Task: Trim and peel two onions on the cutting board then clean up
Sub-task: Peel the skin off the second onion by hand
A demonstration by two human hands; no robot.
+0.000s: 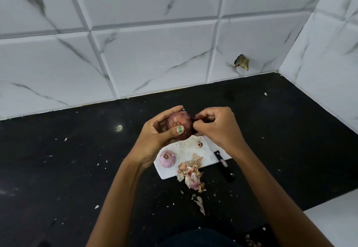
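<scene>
Roughly halfway through, by the look of it. One peeled onion already lying pale on the left of the white cutting board, beside a heap of skins spilling over the near edge onto the black counter. Second onion held above the board, cupped in left hand, still wearing dark red skin. Right hand with fingers pinched narrow on a strip of that skin. Knife resting at the board's right edge. Remaining: finishing the peel, clearing scraps.
</scene>
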